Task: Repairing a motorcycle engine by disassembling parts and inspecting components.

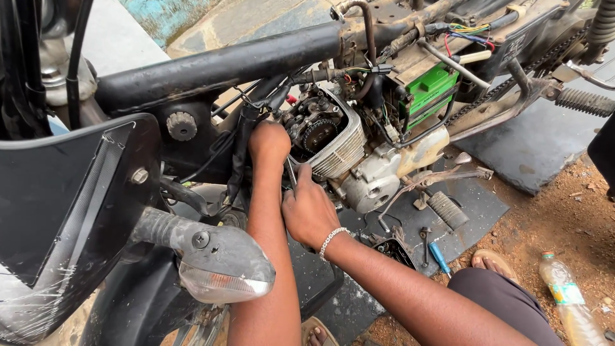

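Head view: right hand (309, 211) clamped on tool (291, 174); left hand (269, 141) fisted at engine (333, 138).

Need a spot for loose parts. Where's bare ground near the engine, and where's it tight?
Free: dark mat right of the kick lever, and dirt between mat and plastic bottle. Crowded: mat below the engine, with tools, and around the left hand and right hand at the cylinder head.
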